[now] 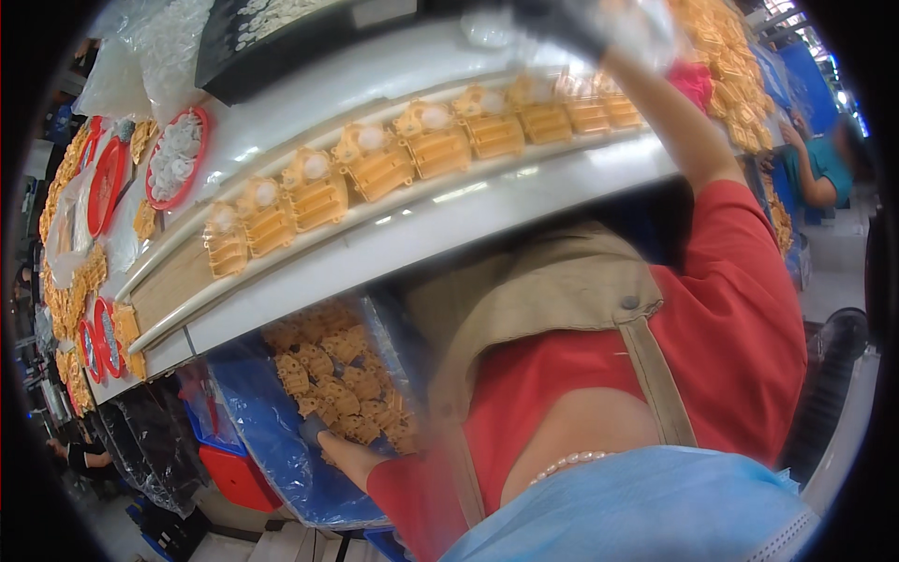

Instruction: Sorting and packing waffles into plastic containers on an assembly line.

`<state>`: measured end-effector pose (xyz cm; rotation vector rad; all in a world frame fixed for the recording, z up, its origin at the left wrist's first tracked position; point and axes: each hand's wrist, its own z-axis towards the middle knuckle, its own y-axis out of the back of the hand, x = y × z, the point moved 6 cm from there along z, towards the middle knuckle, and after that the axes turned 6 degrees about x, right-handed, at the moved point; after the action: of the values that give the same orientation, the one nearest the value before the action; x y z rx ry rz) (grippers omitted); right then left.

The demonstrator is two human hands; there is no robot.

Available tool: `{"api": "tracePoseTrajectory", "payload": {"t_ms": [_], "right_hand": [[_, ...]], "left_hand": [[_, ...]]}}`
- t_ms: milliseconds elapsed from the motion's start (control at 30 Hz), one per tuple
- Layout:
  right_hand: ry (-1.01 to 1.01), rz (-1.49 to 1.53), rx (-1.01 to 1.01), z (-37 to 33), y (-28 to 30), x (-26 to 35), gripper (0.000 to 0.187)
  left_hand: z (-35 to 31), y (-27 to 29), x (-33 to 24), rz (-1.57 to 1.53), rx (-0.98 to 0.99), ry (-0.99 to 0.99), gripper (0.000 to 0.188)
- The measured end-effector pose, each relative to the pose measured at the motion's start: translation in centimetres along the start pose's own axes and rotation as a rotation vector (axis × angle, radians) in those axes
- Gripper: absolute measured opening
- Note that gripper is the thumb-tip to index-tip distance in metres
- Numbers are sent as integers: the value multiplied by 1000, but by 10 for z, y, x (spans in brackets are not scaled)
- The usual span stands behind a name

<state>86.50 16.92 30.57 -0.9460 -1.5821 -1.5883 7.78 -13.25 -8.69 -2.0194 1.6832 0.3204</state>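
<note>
My left hand, in a dark glove, reaches down to a blue-lined bin full of orange plastic housings. Its fingers are mostly hidden at the bin's near side, so whether they hold a housing does not show. My right hand, also dark-gloved, is stretched across the table and smeared by motion near a blurred clear plastic bag. Between the pale rails on the tabletop stands a row of orange housings, several with a whitish translucent round piece on top.
Red baskets with white parts and a black tray stand on the table. Orange housings pile up at the far right and far left. A red bin sits below. A co-worker in a teal top is at right.
</note>
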Motion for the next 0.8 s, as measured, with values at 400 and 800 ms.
{"api": "tracePoseTrajectory", "payload": {"t_ms": [400,800], "right_hand": [[602,-1597,152,46,-54,-15,26],[35,-781,-118,55,-44,1,19]], "left_hand": [[-45,-63,-29,714,-1210,-298,44],[-75,-64,-24,-218,-1188,-605,43]]}}
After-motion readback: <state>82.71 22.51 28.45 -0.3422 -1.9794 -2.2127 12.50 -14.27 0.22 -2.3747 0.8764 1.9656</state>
